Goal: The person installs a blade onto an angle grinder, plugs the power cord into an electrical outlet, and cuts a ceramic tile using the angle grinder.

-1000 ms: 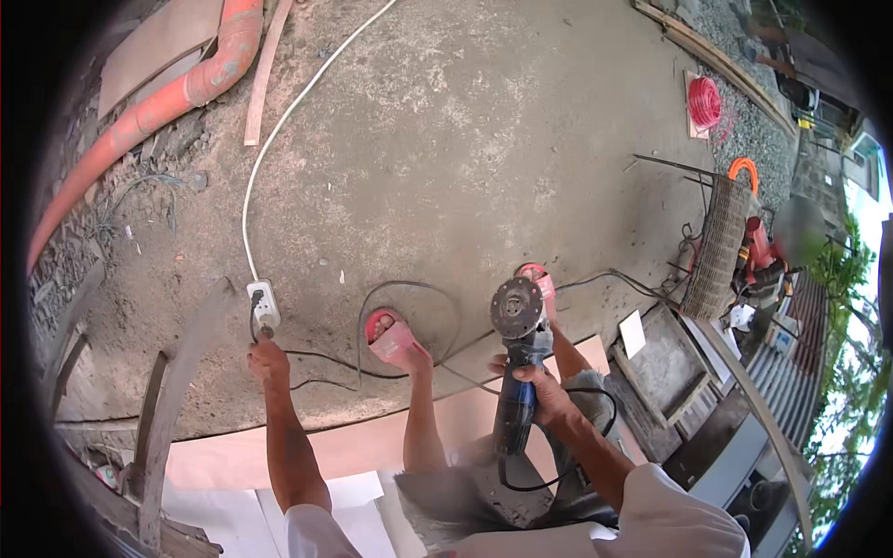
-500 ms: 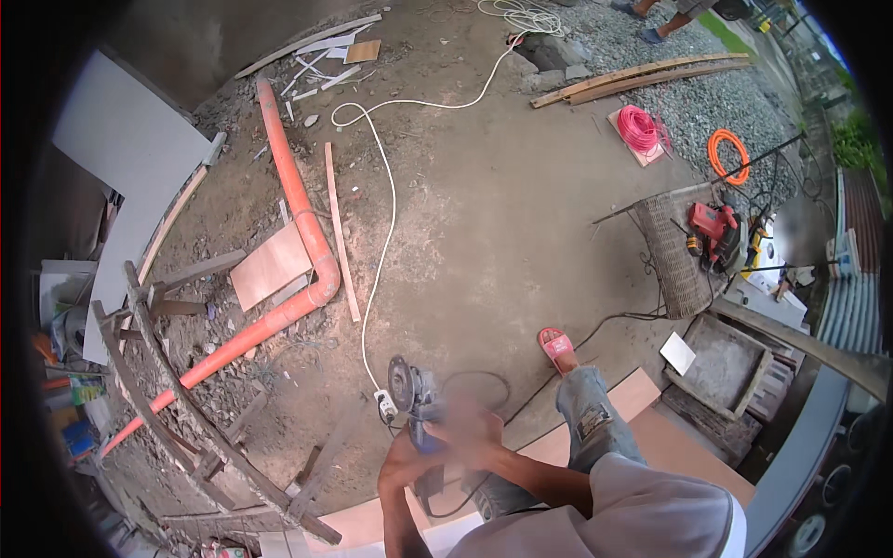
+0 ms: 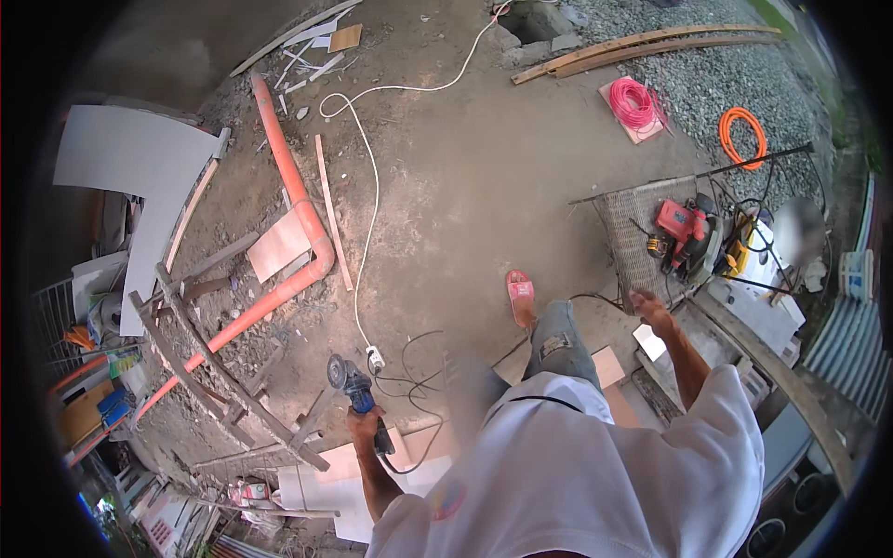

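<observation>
Blue-bodied angle grinder (image 3: 353, 391) is in the person's left hand (image 3: 365, 430), fingers wrapped tight round the handle, disc pointing out over the concrete floor (image 3: 465, 186) and not touching any workpiece. Its black cord trails back toward the white power strip (image 3: 376, 357) just beside it on the floor, so it looks plugged in, though I can't tell if the disc is spinning. Right hand (image 3: 653, 312) is out to the side, reaching toward the woven mat (image 3: 625, 232) and the red power tool (image 3: 681, 226) lying on it; it holds nothing I can see, fingers loosely spread, whether it touches anything I can't tell. Pale tiles (image 3: 326, 479) lie by the feet, near the grinder; no fresh cut line readable on them from here. My read: tool is picked up and powered, cutting itself not in hand at this instant; placing a tile and making the cut is all still left. Orange pipe (image 3: 288, 186) and timber offcuts sit well apart, untouched
</observation>
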The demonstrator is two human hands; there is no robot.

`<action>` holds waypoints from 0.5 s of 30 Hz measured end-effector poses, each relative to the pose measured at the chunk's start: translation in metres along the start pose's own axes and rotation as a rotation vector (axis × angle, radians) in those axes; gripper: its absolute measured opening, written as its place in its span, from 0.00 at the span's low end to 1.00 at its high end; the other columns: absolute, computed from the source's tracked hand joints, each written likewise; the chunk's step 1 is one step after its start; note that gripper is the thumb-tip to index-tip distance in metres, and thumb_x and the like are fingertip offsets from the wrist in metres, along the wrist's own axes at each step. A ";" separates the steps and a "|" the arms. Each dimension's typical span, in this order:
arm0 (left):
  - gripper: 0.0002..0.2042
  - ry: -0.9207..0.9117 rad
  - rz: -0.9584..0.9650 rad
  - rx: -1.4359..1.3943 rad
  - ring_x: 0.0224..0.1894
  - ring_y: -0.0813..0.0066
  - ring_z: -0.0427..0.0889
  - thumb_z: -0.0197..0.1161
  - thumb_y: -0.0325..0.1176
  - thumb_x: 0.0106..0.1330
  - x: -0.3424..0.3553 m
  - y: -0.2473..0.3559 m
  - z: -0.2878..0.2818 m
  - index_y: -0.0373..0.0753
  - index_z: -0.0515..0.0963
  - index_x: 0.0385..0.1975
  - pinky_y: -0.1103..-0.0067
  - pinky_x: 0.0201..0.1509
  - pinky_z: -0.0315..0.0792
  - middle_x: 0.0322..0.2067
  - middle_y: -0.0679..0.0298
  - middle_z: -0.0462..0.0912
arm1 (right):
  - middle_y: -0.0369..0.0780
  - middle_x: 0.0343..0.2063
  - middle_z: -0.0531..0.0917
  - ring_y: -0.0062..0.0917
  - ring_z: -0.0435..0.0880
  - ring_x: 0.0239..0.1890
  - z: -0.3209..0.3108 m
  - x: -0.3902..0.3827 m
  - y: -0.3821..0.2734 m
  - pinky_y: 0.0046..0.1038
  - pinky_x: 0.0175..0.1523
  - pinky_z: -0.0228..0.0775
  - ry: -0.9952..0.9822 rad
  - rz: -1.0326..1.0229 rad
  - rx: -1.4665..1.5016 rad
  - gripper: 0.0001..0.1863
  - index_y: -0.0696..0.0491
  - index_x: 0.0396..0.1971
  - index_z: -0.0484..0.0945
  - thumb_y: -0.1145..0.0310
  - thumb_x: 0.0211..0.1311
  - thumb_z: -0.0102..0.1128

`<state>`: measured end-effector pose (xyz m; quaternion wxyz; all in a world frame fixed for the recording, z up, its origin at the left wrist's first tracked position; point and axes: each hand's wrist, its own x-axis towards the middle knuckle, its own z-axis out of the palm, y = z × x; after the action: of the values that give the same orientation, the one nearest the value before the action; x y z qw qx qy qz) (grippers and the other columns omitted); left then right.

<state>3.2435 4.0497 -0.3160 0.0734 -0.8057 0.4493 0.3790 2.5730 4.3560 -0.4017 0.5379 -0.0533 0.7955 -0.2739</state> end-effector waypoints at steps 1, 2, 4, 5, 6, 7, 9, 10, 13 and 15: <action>0.14 -0.074 0.007 -0.143 0.18 0.70 0.76 0.70 0.33 0.41 -0.012 -0.010 0.012 0.32 0.77 0.25 0.73 0.25 0.71 0.18 0.61 0.79 | 0.34 0.46 0.76 0.19 0.72 0.42 -0.041 -0.005 -0.007 0.24 0.41 0.63 -0.001 0.091 0.103 0.39 0.51 0.62 0.68 0.38 0.59 0.59; 0.13 -0.096 -0.015 -0.261 0.17 0.70 0.75 0.70 0.33 0.42 -0.023 -0.015 0.029 0.33 0.78 0.24 0.73 0.24 0.70 0.18 0.62 0.78 | 0.33 0.48 0.74 0.21 0.72 0.46 -0.057 -0.009 -0.016 0.28 0.44 0.64 0.125 0.040 0.119 0.38 0.50 0.62 0.68 0.37 0.59 0.58; 0.11 -0.110 -0.178 -0.270 0.16 0.71 0.74 0.70 0.32 0.43 -0.044 -0.022 0.058 0.34 0.78 0.24 0.74 0.22 0.68 0.19 0.63 0.78 | 0.33 0.49 0.75 0.21 0.72 0.47 -0.059 0.008 -0.058 0.30 0.46 0.64 0.135 -0.036 0.131 0.38 0.48 0.62 0.69 0.38 0.59 0.59; 0.10 -0.112 -0.336 -0.168 0.16 0.72 0.73 0.70 0.32 0.43 -0.057 -0.028 0.070 0.35 0.78 0.23 0.75 0.22 0.67 0.20 0.63 0.78 | 0.32 0.49 0.75 0.22 0.72 0.49 -0.045 0.020 -0.083 0.32 0.49 0.64 0.177 0.034 0.113 0.37 0.46 0.62 0.69 0.38 0.59 0.59; 0.13 -0.165 -0.314 -0.268 0.18 0.72 0.73 0.71 0.34 0.42 -0.070 -0.036 0.077 0.34 0.79 0.25 0.74 0.23 0.68 0.20 0.63 0.78 | 0.32 0.50 0.75 0.23 0.73 0.51 -0.019 0.038 -0.110 0.33 0.51 0.63 0.119 -0.016 0.155 0.37 0.45 0.62 0.69 0.38 0.58 0.60; 0.15 -0.201 -0.418 -0.272 0.19 0.72 0.73 0.71 0.37 0.40 -0.079 -0.041 0.085 0.33 0.80 0.26 0.73 0.25 0.68 0.20 0.64 0.77 | 0.32 0.51 0.75 0.24 0.73 0.52 0.012 0.060 -0.141 0.35 0.54 0.63 0.083 0.040 0.178 0.36 0.43 0.61 0.69 0.38 0.58 0.61; 0.18 -0.153 -0.387 -0.124 0.24 0.70 0.76 0.71 0.37 0.41 -0.086 -0.052 0.092 0.29 0.80 0.28 0.74 0.31 0.71 0.23 0.61 0.79 | 0.33 0.57 0.75 0.25 0.74 0.56 0.071 0.092 -0.196 0.36 0.57 0.63 -0.129 -0.068 0.190 0.35 0.42 0.62 0.69 0.39 0.60 0.61; 0.18 -0.124 -0.348 -0.138 0.23 0.70 0.75 0.71 0.37 0.41 -0.085 -0.057 0.089 0.29 0.79 0.29 0.74 0.30 0.71 0.22 0.62 0.79 | 0.33 0.57 0.75 0.24 0.74 0.55 0.096 0.102 -0.219 0.35 0.57 0.63 -0.220 -0.157 0.188 0.34 0.43 0.62 0.69 0.41 0.61 0.60; 0.17 -0.039 -0.479 -0.144 0.20 0.71 0.73 0.70 0.34 0.41 -0.067 -0.066 0.061 0.31 0.78 0.30 0.73 0.27 0.70 0.21 0.63 0.76 | 0.33 0.56 0.76 0.23 0.75 0.55 0.111 0.119 -0.259 0.34 0.57 0.64 -0.371 -0.204 0.018 0.32 0.45 0.62 0.70 0.43 0.63 0.59; 0.18 0.037 -0.452 -0.155 0.19 0.72 0.72 0.69 0.32 0.40 -0.050 -0.063 0.023 0.33 0.76 0.31 0.73 0.24 0.68 0.21 0.65 0.75 | 0.33 0.55 0.77 0.24 0.75 0.56 0.099 0.126 -0.263 0.34 0.57 0.65 -0.442 -0.232 -0.118 0.31 0.47 0.61 0.70 0.44 0.64 0.59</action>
<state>3.2647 4.1306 -0.3126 0.0860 -0.8958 0.2285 0.3714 2.5532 4.0489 -0.4033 0.6599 -0.2340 0.6617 -0.2683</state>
